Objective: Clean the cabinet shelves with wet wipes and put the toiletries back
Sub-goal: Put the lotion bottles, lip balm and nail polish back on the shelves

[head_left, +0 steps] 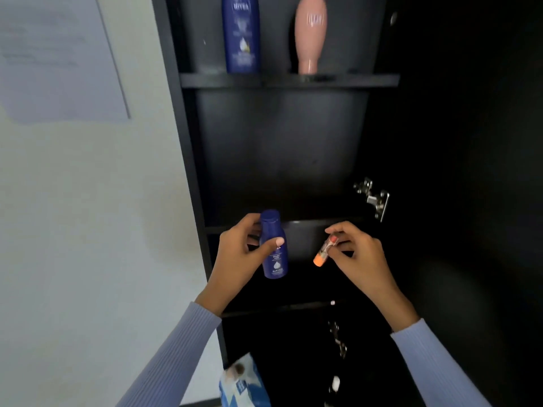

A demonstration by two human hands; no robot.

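Hands point(296, 254) pinching: left small blue Nivea bottle point(273, 245), right orange lip-balm stick point(324, 250).

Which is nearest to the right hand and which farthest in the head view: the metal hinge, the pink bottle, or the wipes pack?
From the right hand:
1. Metal hinge, just above, on the right side.
2. Wipes pack, bottom, lower left.
3. Pink bottle, top shelf.

A pale wall point(88, 215) is seen to the left of the dark furniture, and a sheet of paper point(58, 57) is fixed flat against it near its upper left corner; the print on the sheet is blurred and cannot be read.
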